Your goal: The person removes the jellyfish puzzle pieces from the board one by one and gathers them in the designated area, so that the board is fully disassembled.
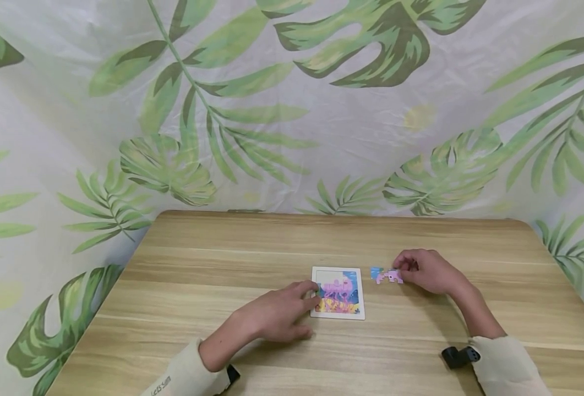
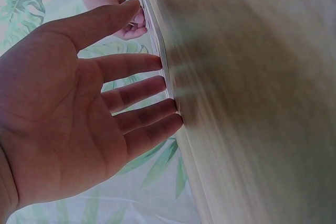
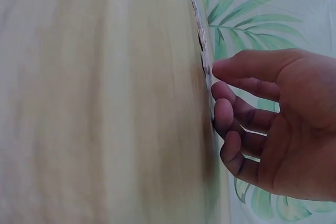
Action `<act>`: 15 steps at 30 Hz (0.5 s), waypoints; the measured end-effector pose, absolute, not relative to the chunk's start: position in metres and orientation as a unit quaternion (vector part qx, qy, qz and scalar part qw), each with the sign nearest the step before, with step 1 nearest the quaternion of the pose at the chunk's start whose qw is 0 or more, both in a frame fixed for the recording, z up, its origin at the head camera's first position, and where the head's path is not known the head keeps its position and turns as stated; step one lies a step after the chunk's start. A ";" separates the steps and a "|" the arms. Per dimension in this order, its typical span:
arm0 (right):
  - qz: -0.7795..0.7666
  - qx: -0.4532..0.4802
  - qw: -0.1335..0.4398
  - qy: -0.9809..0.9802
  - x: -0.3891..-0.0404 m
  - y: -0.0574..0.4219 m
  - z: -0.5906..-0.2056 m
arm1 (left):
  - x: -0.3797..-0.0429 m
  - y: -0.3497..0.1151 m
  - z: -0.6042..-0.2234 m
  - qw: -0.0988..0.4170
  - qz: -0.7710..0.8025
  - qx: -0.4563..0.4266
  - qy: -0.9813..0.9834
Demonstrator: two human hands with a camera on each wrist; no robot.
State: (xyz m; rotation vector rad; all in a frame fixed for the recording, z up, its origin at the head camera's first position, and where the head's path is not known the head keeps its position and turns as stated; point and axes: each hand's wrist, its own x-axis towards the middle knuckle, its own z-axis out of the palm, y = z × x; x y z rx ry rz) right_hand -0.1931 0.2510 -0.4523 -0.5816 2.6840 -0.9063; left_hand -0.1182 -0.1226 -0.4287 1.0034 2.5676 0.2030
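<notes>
- left hand (image 1: 284,311) at the left side of a small square puzzle board (image 1: 338,316); fingers and thumb extended and spread, fingertips at the board's edge, nothing gripped
- board lies flat on the wood-grain desk (image 1: 396,352), between the two hands, nearer the left; white border, picture of a pink jellyfish over blue, yellow along the bottom; pale unfilled patch at upper left of the picture
- loose puzzle pieces (image 1: 394,276) on the desk just right of the board, near its top right corner, apart from it; pink at the right end, blue and some green at the left; exact count too small to tell
- right hand (image 1: 427,269) at the right end of these pieces; fingers bent, thumb tip close to the fingers and at the piece edge; right wrist view has the pieces edge-on, so cannot tell if one is pinched or only touched
- both arms in light sleeves (image 1: 512,366); black gadget (image 1: 452,357) at the right wrist, another dark one partly showing at the left
- leaf-print cloth (image 1: 252,82) hangs behind the desk; green leaves on white
</notes>
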 end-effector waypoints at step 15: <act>-0.357 -0.216 0.135 0.899 -0.198 0.222 -0.443 | -0.119 -0.121 -0.429 0.183 0.061 0.361 0.912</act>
